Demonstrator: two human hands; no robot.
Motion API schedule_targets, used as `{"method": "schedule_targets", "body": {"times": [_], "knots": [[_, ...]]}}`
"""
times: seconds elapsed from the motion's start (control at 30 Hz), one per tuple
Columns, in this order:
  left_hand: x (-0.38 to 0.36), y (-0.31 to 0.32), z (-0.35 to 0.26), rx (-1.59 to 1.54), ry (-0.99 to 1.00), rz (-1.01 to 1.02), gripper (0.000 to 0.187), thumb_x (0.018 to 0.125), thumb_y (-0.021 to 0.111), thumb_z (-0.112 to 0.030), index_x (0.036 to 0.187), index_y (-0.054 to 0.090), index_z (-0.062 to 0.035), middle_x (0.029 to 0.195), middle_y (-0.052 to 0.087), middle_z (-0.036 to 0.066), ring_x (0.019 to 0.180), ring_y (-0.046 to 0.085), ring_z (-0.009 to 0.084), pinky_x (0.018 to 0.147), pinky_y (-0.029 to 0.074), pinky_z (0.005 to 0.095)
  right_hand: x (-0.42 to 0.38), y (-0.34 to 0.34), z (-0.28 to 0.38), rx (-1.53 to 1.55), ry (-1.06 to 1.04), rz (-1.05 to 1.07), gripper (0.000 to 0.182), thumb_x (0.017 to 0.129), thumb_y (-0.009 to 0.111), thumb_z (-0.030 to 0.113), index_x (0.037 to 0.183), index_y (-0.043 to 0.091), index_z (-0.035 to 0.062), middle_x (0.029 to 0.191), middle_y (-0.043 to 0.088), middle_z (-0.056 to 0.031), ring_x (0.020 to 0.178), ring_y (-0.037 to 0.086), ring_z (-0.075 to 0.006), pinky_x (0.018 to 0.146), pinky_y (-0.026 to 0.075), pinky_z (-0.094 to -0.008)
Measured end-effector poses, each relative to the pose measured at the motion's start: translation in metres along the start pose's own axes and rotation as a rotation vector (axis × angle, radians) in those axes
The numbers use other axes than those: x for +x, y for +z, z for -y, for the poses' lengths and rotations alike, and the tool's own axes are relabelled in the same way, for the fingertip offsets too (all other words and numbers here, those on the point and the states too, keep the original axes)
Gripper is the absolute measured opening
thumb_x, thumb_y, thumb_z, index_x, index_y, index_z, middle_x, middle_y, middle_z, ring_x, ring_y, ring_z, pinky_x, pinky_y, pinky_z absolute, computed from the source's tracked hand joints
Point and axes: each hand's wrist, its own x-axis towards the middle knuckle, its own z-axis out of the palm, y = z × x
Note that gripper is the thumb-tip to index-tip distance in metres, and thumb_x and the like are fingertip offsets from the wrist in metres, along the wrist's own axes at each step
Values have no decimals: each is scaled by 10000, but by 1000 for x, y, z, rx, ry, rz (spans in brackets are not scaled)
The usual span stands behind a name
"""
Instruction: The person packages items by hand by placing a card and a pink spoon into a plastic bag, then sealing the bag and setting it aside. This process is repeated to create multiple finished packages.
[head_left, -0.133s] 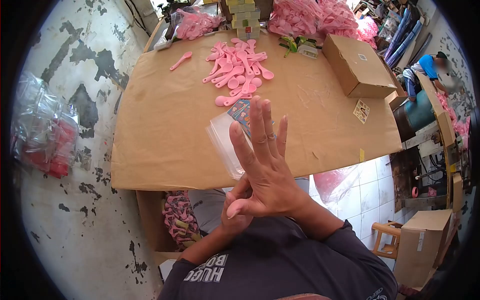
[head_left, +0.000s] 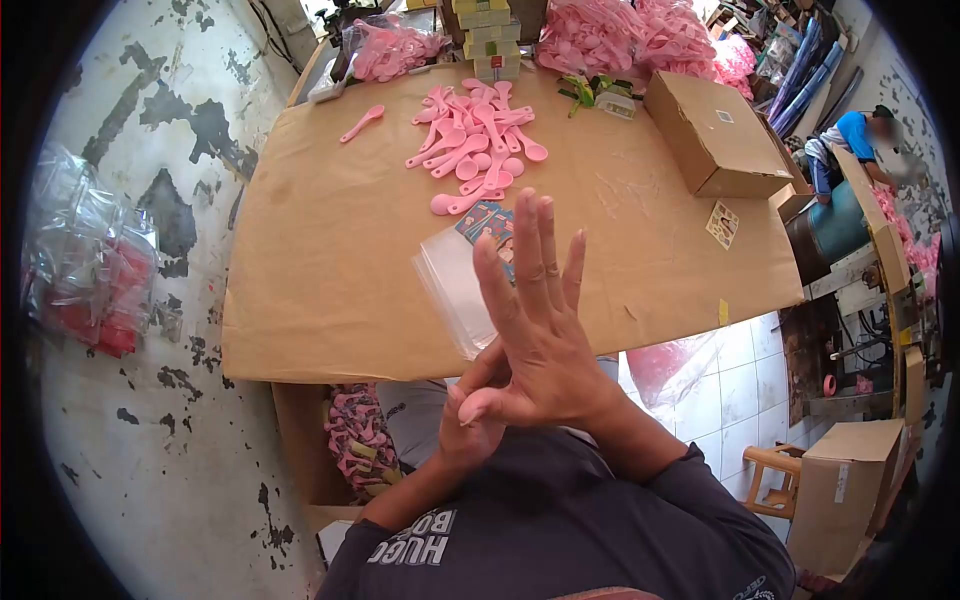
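Note:
My right hand (head_left: 550, 350) is raised over the table's front edge, its back towards me, fingers stretched up and spread, holding nothing. Just below and left of it, my left hand (head_left: 472, 420) meets it near the thumb. The left fingers reach behind the right palm and are partly hidden; no object shows in them. Behind the hands lie a stack of clear plastic bags (head_left: 450, 285) and blue printed cards (head_left: 482, 222), both partly covered. Farther back is a loose pile of pink plastic spoons (head_left: 470, 140). One pink spoon (head_left: 362, 124) lies apart on the left.
The brown-covered table (head_left: 320, 270) has a cardboard box (head_left: 715, 135), a sticker sheet (head_left: 723, 224) and stacked card bundles (head_left: 490, 40). Bags of pink spoons (head_left: 590, 40) stand behind. Plastic bags (head_left: 85, 240) hang on the left wall. A person (head_left: 850, 145) works at far right.
My two hands have shifted slightly, the right fingertips a little to the right. More of the blue cards shows beside the fingers. The table items stay put.

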Motion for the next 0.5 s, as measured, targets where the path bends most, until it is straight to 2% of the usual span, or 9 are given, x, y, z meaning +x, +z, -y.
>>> {"method": "schedule_targets", "body": {"times": [0.17, 0.23, 0.5], "knots": [[3, -1, -5, 46, 1, 44, 969, 1021, 269, -688, 1573, 160, 101, 1641, 235, 221, 1539, 225, 304, 1255, 152, 421, 2, -1, -5, -37, 27, -1, 1208, 755, 399, 954, 1651, 162, 179, 1677, -47, -288, 1553, -92, -464, 1126, -158, -694], [2, 1, -7, 86, -61, -22, 1022, 980, 243, -774, 1582, 188, 51, 1636, 266, 182, 1524, 259, 286, 1244, 203, 446, 2, 0, -3, -22, 30, 3, 1213, 752, 416, 950, 1652, 156, 180, 1677, -52, -287, 1553, -91, -462, 1126, -155, -697], [-1, -6, -7, 65, -117, 15, 1065, 962, 207, -803, 1590, 158, 56, 1654, 225, 182, 1538, 221, 290, 1249, 171, 432, 2, 4, 6, 23, 9, 17, 1180, 768, 435, 928, 1646, 195, 177, 1677, -46, -288, 1553, -89, -464, 1129, -151, -696]]}}
